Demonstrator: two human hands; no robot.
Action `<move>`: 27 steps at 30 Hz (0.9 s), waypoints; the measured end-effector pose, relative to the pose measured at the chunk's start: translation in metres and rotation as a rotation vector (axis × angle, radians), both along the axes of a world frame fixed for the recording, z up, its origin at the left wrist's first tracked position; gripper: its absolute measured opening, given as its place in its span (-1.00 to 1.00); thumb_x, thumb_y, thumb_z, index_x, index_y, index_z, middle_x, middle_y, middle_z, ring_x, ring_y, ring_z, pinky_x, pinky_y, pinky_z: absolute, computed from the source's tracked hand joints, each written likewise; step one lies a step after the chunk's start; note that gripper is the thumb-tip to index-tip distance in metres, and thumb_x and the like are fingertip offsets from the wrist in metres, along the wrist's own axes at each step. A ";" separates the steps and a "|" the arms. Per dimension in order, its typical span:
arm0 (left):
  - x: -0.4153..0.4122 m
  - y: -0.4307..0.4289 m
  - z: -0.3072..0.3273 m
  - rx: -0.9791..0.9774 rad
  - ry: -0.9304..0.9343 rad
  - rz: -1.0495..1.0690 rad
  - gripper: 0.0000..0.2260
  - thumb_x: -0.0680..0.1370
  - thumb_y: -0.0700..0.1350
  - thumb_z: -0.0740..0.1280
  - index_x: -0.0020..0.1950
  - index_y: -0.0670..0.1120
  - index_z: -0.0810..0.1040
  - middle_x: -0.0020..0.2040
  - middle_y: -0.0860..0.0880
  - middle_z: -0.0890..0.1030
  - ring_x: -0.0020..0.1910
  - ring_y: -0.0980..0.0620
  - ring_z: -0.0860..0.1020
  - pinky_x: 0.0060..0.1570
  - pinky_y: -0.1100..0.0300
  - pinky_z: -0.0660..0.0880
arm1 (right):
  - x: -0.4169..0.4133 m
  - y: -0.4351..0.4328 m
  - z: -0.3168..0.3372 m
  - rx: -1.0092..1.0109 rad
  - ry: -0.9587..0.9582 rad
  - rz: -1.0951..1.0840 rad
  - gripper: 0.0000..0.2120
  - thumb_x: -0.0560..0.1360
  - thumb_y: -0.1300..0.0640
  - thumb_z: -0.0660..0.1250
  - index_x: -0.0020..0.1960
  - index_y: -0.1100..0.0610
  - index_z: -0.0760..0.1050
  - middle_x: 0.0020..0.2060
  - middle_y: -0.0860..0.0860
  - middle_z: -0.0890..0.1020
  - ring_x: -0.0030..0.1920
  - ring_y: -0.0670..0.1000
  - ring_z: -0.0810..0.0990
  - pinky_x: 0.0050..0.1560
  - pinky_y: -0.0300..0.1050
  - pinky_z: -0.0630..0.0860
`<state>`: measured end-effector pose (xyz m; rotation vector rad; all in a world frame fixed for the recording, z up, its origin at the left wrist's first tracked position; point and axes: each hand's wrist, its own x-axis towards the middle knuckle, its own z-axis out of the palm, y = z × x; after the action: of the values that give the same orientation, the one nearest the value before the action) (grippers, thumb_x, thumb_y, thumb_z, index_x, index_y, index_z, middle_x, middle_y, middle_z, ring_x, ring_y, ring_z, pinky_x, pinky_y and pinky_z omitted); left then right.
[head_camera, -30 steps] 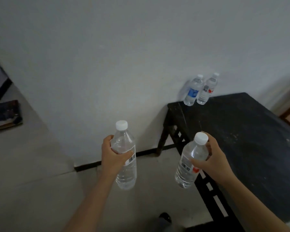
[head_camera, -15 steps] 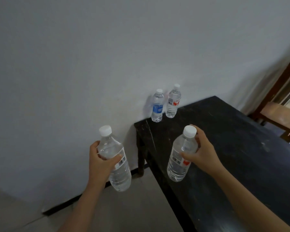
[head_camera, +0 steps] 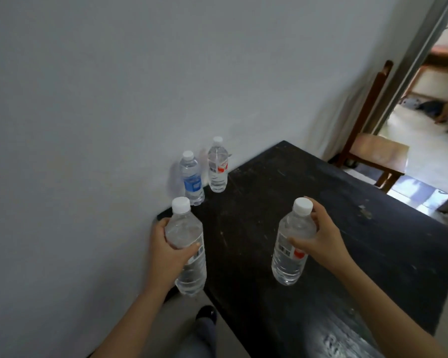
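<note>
– Bottles in the two grips: where does each one sit?

– The left grip is clenched round the upper body of a clear plastic water bottle with a white cap and a barcode label. The bottle is close to upright at the near left corner of the black wooden counter. Its base hangs just off the counter's left edge, above the floor.

– And the other one?

– The right grip wraps the shoulder of a second clear plastic bottle with a white cap and a red mark on its label, with the thumb across the front and the fingers behind the neck. That bottle tips its cap slightly to the right and sits over the near middle of the counter. Whether its base touches the top cannot be told.

– What else stands on the counter?

– Two more capped clear bottles stand upright at the far left corner, against the pale grey wall. One is a blue-labelled bottle. Just beside it, to the right and a little farther, is a red-labelled bottle.

– And around it?

– A brown wooden chair stands at the far right, beside an open doorway to a brighter room. A dark shoe is on the floor by the counter's near left edge.
</note>
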<state>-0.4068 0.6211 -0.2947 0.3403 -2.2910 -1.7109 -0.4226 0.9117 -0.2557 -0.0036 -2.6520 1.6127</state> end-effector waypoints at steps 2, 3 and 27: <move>-0.033 0.017 -0.006 0.007 -0.010 -0.083 -0.33 0.21 -0.27 0.57 0.19 0.00 0.32 0.19 -0.05 0.44 0.16 -0.03 0.45 0.21 0.00 0.42 | -0.015 0.007 -0.003 0.024 -0.015 -0.061 -0.20 0.28 0.25 0.51 0.31 -0.22 0.17 0.22 0.02 0.41 0.21 0.01 0.42 0.18 0.05 0.46; -0.048 0.026 -0.008 0.024 -0.011 -0.115 -0.32 0.21 -0.27 0.57 0.21 -0.01 0.32 0.21 -0.06 0.43 0.18 -0.03 0.44 0.22 0.02 0.41 | -0.022 0.009 -0.004 0.035 -0.012 -0.084 -0.19 0.27 0.25 0.51 0.31 -0.21 0.17 0.22 0.01 0.40 0.21 0.01 0.42 0.18 0.05 0.45; -0.326 0.127 -0.038 -0.016 0.124 -0.349 -0.52 0.22 -0.15 0.53 0.05 -0.16 0.42 -0.02 -0.04 0.51 0.01 -0.05 0.49 0.03 0.08 0.48 | -0.228 0.009 -0.007 0.189 -0.118 -0.373 -0.18 0.27 0.27 0.53 0.37 -0.01 0.16 0.27 0.07 0.41 0.26 0.07 0.42 0.26 0.11 0.42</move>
<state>-0.7327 0.7485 -0.3325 -0.1779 -2.3752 -1.8071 -0.6505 0.9207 -0.2626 -0.5675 -2.6672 1.2789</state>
